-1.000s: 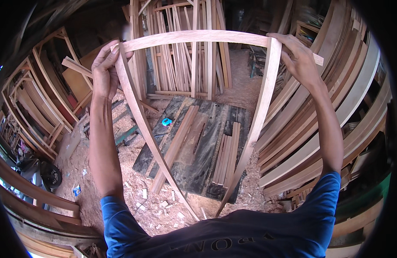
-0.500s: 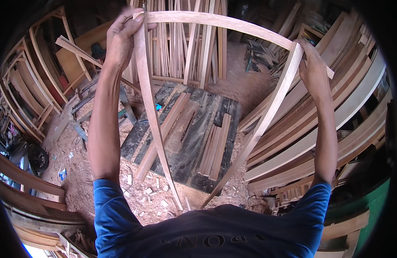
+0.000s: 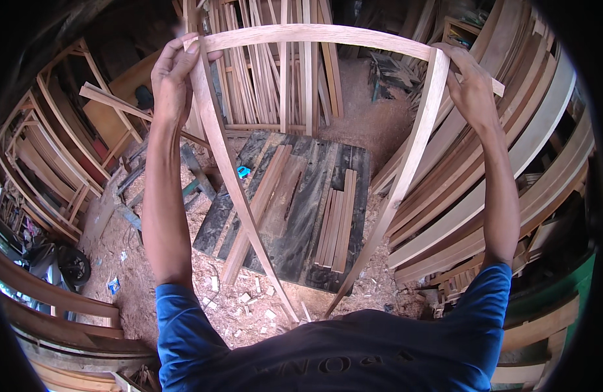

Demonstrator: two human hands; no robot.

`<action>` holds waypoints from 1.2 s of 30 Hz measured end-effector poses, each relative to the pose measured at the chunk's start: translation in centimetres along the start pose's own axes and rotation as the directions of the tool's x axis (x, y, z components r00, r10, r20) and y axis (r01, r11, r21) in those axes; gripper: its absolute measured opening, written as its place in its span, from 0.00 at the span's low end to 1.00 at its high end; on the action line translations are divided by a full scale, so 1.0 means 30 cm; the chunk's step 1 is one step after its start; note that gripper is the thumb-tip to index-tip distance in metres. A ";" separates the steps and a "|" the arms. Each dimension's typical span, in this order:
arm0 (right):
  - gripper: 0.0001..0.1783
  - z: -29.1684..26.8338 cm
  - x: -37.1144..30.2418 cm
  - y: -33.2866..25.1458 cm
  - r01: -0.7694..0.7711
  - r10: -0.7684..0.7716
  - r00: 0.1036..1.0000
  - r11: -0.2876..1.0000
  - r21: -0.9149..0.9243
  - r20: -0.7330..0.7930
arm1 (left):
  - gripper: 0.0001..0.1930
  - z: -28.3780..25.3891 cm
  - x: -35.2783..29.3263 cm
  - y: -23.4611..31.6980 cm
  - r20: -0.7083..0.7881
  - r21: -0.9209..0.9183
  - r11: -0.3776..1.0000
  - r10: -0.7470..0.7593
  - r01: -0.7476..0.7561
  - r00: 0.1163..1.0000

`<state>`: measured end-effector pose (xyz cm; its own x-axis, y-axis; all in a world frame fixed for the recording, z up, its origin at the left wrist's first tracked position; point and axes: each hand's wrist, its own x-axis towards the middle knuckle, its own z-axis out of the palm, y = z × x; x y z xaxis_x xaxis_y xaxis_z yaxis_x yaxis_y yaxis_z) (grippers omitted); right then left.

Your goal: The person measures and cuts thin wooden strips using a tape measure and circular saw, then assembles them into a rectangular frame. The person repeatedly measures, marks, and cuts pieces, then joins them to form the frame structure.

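A pale wooden frame stands in front of me, made of a top crosspiece [image 3: 314, 33] and two long side strips that run down toward my body. My left hand [image 3: 174, 75] is closed around its upper left corner, thumb against the left side strip [image 3: 226, 157]. At the upper right corner my right hand [image 3: 472, 88] grips the joint where the crosspiece meets the right side strip [image 3: 416, 137]. A short end of wood sticks out past my right wrist. The lower ends of the strips run out of sight near my chest.
Beyond the frame is a low, dark-stained table [image 3: 308, 196] bearing wooden strips [image 3: 337, 222] and a small blue tool [image 3: 243, 172]. Planks [image 3: 510, 176] are stacked at right; upright strips [image 3: 249, 72] lean behind. A motorbike [image 3: 60, 261] stands left. Shavings and offcuts cover the floor.
My view has shifted slightly, so the table appears further right. The frame's upper corners sit a little further left in view, with both hands still on them.
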<state>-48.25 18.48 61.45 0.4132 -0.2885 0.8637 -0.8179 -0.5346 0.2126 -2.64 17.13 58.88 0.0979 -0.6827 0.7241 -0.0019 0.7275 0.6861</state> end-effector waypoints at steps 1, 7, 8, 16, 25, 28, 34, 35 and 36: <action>0.20 0.001 -0.003 0.000 -0.018 0.018 1.000 1.000 0.001 -0.002 | 0.14 0.002 -0.001 -0.002 0.002 -0.005 1.000 0.002 -0.002 1.000; 0.20 0.016 -0.012 0.011 -0.041 0.042 0.999 0.999 0.013 -0.028 | 0.15 0.020 0.004 -0.015 -0.001 -0.051 0.998 0.025 -0.025 1.000; 0.20 0.019 -0.012 0.011 -0.043 0.044 0.999 0.999 0.012 -0.030 | 0.15 0.025 0.005 -0.019 -0.003 -0.064 0.997 0.030 -0.030 1.000; 0.20 0.022 -0.009 0.008 -0.084 0.084 0.996 0.996 -0.033 -0.005 | 0.15 0.027 0.005 -0.010 -0.004 -0.039 0.999 -0.009 0.009 1.000; 0.23 -0.063 0.055 0.041 0.049 -0.045 0.998 0.990 -0.130 0.033 | 0.15 0.001 0.011 -0.001 0.006 -0.018 1.000 0.016 -0.016 1.000; 0.23 -0.068 0.053 0.022 -0.038 0.046 0.995 0.995 -0.092 0.086 | 0.15 -0.015 0.012 -0.010 -0.004 -0.058 0.998 0.029 -0.029 1.000; 0.27 -0.058 -0.019 -0.042 -0.083 0.088 0.993 0.994 -0.066 0.082 | 0.15 -0.051 -0.007 0.010 0.012 -0.043 0.998 0.036 -0.035 0.999; 0.27 -0.065 -0.016 -0.043 -0.071 0.077 0.994 0.995 -0.070 0.083 | 0.15 -0.053 -0.013 0.015 0.009 -0.055 0.998 0.039 -0.038 0.999; 0.26 -0.074 -0.013 -0.044 -0.038 0.043 0.997 0.996 -0.077 0.070 | 0.15 -0.053 -0.018 0.020 0.008 -0.067 0.997 0.038 -0.037 0.999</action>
<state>-48.21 21.06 61.84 0.4045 -0.3660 0.8381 -0.8612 -0.4608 0.2144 -1.11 18.05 58.78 0.0902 -0.6553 0.7500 0.0609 0.7553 0.6526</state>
